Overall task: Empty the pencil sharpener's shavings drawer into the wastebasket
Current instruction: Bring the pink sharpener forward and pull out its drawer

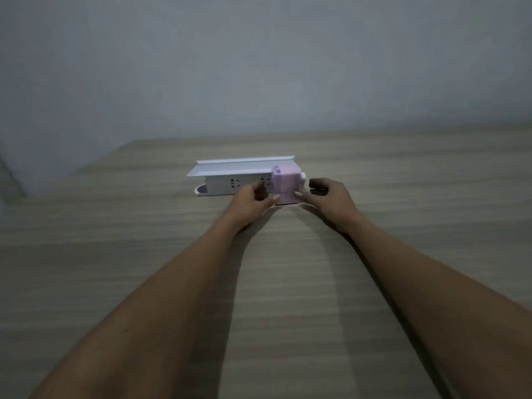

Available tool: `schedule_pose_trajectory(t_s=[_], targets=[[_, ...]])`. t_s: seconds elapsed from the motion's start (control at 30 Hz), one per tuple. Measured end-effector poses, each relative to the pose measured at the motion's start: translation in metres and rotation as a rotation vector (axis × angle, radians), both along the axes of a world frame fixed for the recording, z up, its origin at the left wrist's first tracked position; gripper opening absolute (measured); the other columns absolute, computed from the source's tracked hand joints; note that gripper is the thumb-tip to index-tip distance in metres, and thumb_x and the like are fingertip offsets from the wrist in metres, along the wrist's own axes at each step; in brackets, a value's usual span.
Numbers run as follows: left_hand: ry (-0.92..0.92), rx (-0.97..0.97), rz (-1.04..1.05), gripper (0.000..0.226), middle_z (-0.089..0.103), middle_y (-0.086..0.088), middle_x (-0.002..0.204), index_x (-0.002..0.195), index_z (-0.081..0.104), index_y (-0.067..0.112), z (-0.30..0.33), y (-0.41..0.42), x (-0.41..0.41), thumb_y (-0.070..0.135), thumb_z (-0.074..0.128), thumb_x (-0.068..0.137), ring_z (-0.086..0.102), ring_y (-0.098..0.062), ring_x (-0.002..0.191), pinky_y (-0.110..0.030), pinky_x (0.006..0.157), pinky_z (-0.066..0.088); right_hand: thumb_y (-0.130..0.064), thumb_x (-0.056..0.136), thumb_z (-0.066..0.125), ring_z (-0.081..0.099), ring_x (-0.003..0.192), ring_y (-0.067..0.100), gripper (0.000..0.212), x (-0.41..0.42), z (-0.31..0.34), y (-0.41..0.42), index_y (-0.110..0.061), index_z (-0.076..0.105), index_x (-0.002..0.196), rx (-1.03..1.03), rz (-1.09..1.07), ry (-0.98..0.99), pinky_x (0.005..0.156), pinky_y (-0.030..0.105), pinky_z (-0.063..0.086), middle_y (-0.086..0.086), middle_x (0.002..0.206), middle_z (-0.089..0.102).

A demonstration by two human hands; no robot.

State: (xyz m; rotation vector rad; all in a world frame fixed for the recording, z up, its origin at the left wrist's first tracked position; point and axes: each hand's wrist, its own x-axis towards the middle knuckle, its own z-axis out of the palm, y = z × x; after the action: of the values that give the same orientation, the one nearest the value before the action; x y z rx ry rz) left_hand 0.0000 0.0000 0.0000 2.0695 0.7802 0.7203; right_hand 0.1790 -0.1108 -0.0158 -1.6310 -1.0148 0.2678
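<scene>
Now both hands, left hand (pixel 251 199) and right hand (pixel 328 197), pinch the boxy pink plastic sharpener (pixel 285 185) on the wood-grain table (pixel 115 254).

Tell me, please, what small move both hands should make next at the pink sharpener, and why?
Probably the left hand should steady the pink sharpener while the right hand pulls the drawer out from its base. Both hands already touch its lower sides, the drawer looks shut, and no wastebasket is in view. The sharpener stands on the table against a white power strip.
</scene>
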Motion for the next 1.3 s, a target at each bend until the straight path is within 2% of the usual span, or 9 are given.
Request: schedule_pose_trajectory(t_s=[0.13, 0.23, 0.37, 0.5, 0.63, 0.73, 0.83, 1.03, 1.3], targets=[[-0.044, -0.06, -0.062, 0.053, 0.066, -0.01, 0.138, 0.144, 0.056, 0.004, 0.001, 0.004, 0.006, 0.018, 0.07, 0.095, 0.062, -0.02, 0.123, -0.032, 0.104, 0.049, -0.005, 0.08, 0.084, 0.071, 0.097, 0.024, 0.045, 0.003, 0.003, 0.005, 0.007, 0.071, 0.122, 0.043, 0.109, 0.052, 0.073, 0.016, 0.058, 0.022, 0.116, 0.075], [-0.072, -0.06, -0.053, 0.047, 0.068, -0.01, 0.134, 0.14, 0.059, 0.006, 0.0, 0.0, 0.008, 0.016, 0.069, 0.095, 0.063, -0.019, 0.118, -0.025, 0.093, 0.048, 0.004, 0.081, 0.081, 0.071, 0.096, 0.029, 0.047, -0.002, 0.005, 0.0, 0.011, 0.067, 0.125, 0.095, 0.15, 0.131, 0.067, 0.014, 0.058, 0.025, 0.116, 0.072], [-0.109, -0.086, -0.049, 0.045, 0.071, -0.011, 0.128, 0.137, 0.063, 0.005, 0.0, -0.012, -0.004, 0.013, 0.071, 0.094, 0.067, -0.023, 0.117, -0.032, 0.1, 0.053, 0.008, 0.081, 0.079, 0.069, 0.082, 0.013, 0.051, -0.016, 0.01, -0.014, 0.013, 0.062, 0.129, 0.112, 0.158, 0.245, 0.06, 0.013, 0.057, 0.022, 0.112, 0.068], [-0.128, -0.125, -0.056, 0.045, 0.072, -0.009, 0.125, 0.138, 0.062, 0.004, 0.004, -0.036, -0.025, 0.013, 0.07, 0.095, 0.067, -0.02, 0.112, -0.02, 0.091, 0.055, 0.007, 0.08, 0.08, 0.07, 0.087, 0.02, 0.05, -0.035, 0.01, -0.034, 0.011, 0.064, 0.127, 0.15, 0.162, 0.31, 0.065, 0.017, 0.06, 0.021, 0.109, 0.07], [-0.161, -0.174, -0.038, 0.049, 0.071, -0.01, 0.128, 0.14, 0.061, 0.006, 0.006, -0.07, -0.055, 0.015, 0.072, 0.093, 0.067, -0.024, 0.118, -0.037, 0.101, 0.054, 0.005, 0.081, 0.08, 0.072, 0.085, 0.013, 0.048, -0.065, 0.013, -0.067, 0.006, 0.066, 0.126, 0.159, 0.195, 0.361, 0.071, 0.021, 0.062, 0.013, 0.104, 0.074], [-0.197, -0.198, -0.021, 0.05, 0.072, -0.011, 0.126, 0.139, 0.062, 0.008, 0.008, -0.097, -0.079, 0.018, 0.074, 0.092, 0.068, -0.027, 0.116, -0.028, 0.084, 0.056, 0.004, 0.082, 0.079, 0.074, 0.079, 0.006, 0.043, -0.091, 0.015, -0.095, 0.002, 0.068, 0.124, 0.18, 0.232, 0.444, 0.072, 0.026, 0.064, 0.007, 0.099, 0.075], [-0.211, -0.199, -0.022, 0.052, 0.072, -0.007, 0.127, 0.138, 0.063, 0.01, 0.011, -0.122, -0.103, 0.022, 0.076, 0.089, 0.068, -0.026, 0.12, -0.029, 0.088, 0.057, 0.002, 0.083, 0.079, 0.073, 0.084, 0.016, 0.04, -0.116, 0.015, -0.123, 0.0, 0.068, 0.122, 0.199, 0.253, 0.49, 0.069, 0.028, 0.064, 0.009, 0.099, 0.075], [-0.173, -0.179, -0.049, 0.056, 0.067, -0.007, 0.136, 0.142, 0.059, 0.008, 0.019, -0.172, -0.147, 0.021, 0.075, 0.09, 0.063, -0.022, 0.123, -0.039, 0.106, 0.051, -0.003, 0.08, 0.084, 0.074, 0.097, 0.022, 0.05, -0.152, 0.02, -0.174, 0.002, 0.067, 0.127, 0.177, 0.249, 0.442, 0.069, 0.026, 0.062, 0.016, 0.115, 0.074], [-0.187, -0.193, -0.105, 0.047, 0.072, -0.01, 0.125, 0.136, 0.064, 0.003, 0.012, -0.214, -0.175, 0.013, 0.075, 0.091, 0.069, -0.025, 0.114, -0.037, 0.098, 0.057, -0.002, 0.075, 0.087, 0.074, 0.103, 0.027, 0.056, -0.17, 0.014, -0.221, 0.007, 0.067, 0.127, 0.16, 0.216, 0.305, 0.078, 0.022, 0.061, 0.02, 0.116, 0.075]])
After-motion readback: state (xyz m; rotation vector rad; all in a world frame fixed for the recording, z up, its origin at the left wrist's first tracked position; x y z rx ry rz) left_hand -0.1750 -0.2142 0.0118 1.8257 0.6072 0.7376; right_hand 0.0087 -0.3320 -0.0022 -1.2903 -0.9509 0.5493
